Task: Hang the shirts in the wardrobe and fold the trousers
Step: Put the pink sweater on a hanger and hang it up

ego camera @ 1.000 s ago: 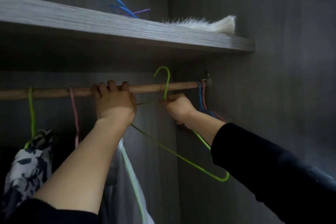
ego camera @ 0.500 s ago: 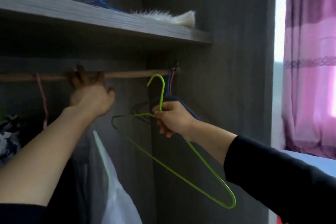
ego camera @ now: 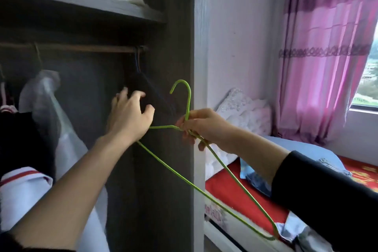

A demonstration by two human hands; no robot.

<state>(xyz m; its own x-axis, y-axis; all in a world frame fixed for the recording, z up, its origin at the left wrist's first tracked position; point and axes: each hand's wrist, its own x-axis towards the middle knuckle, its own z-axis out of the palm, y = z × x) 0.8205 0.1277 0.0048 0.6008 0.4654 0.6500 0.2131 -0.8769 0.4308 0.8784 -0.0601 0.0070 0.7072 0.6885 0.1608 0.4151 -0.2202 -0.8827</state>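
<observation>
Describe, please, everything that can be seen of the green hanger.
The green hanger is a thin wire one, bright green, seemingly plastic-coated, with a curved hook on top and a triangle frame below. It carries no garment and hangs on nothing. The right hand grips it where the neck meets the shoulders, hook up, with the frame slanting down to the right. One corner goes behind the left hand; whether they touch cannot be told.

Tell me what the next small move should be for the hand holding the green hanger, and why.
Probably swing the green hanger right, toward the bed. The right hand grips it at the neck, it is off the rail and bare, and blue cloth lies on the bed; the left hand holds nothing.
</observation>
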